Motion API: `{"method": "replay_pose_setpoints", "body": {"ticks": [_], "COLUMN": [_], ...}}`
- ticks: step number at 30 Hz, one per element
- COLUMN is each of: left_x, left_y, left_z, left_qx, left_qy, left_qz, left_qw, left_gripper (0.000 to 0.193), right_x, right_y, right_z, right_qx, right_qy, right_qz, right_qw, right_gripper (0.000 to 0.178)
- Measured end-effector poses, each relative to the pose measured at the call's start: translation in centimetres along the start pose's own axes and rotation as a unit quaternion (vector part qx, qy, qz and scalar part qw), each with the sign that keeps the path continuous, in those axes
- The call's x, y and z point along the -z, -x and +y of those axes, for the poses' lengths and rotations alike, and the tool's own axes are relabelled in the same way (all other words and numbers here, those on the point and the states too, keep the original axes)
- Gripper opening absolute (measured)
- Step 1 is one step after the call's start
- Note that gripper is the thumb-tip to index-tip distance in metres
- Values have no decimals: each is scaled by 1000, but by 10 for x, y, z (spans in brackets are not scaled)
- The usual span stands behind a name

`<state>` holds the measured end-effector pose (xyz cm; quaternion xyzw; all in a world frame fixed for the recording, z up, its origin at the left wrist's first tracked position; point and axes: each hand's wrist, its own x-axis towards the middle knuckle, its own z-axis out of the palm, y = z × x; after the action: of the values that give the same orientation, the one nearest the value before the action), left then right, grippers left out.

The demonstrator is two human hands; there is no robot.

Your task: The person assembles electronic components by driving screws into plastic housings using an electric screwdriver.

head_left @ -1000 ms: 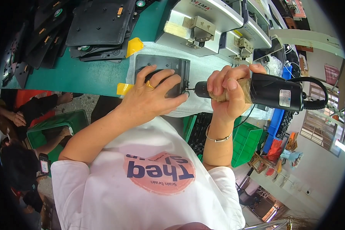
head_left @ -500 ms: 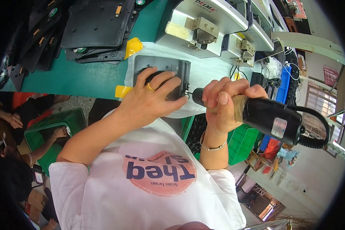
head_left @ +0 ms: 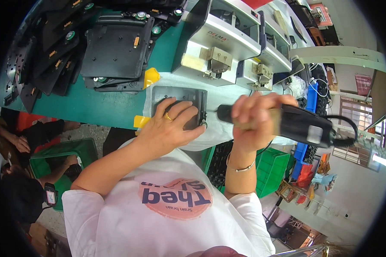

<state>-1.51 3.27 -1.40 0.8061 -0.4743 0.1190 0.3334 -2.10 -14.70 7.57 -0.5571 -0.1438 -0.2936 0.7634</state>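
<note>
My left hand (head_left: 169,124), a ring on one finger, lies with fingers spread over a black plastic housing (head_left: 164,92) on the table. Its thumb rests by the housing's right edge, near a small round metallic part (head_left: 204,123). In my right hand (head_left: 255,115) is a black corded electric screwdriver (head_left: 302,124), held almost level with my fingers wrapped round its body. The driver's nose points left at the housing's right edge, with a gap between them. Motion blurs this hand and the bit.
Stacked black panels (head_left: 111,53) fill the table's far left. Two grey-white machines (head_left: 210,51) stand at the back. Yellow tape (head_left: 152,77) marks a pale mat. Green crates (head_left: 271,171) stand below right; another person's hand (head_left: 70,162) reaches into a green bin (head_left: 88,147) at left.
The screwdriver has drawn back to the right, away from the housing's edge, in my right hand. My left hand stays on the housing. The whole view has shifted slightly.
</note>
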Motion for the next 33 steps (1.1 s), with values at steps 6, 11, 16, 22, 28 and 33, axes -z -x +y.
{"method": "replay_pose_setpoints", "body": {"ticks": [6,11,16,22,28,33], "left_x": [0,1,2,2,4,7], "left_y": [0,-1,-2,-2,1,0], "left_z": [0,0,-1,-1,-1,0], "left_qx": [-5,-3,-4,-5,-4,8], "left_qy": [15,22,17,28,53,66], "left_qz": [-1,0,-5,-6,-13,-31], "left_qw": [1000,1000,1000,1000,999,997], "left_gripper": [43,45,46,45,46,49], "right_x": [-13,-16,-16,-12,-18,-20], "right_y": [-50,-58,-59,-66,-87,-86], "right_z": [6,23,27,28,27,27], "right_qx": [134,130,126,104,-26,-39], "right_qy": [38,48,46,38,86,117], "right_qz": [11,-2,-6,-52,-190,-99], "right_qw": [990,990,991,993,978,987], "right_gripper": [50,49,48,49,43,40]}}
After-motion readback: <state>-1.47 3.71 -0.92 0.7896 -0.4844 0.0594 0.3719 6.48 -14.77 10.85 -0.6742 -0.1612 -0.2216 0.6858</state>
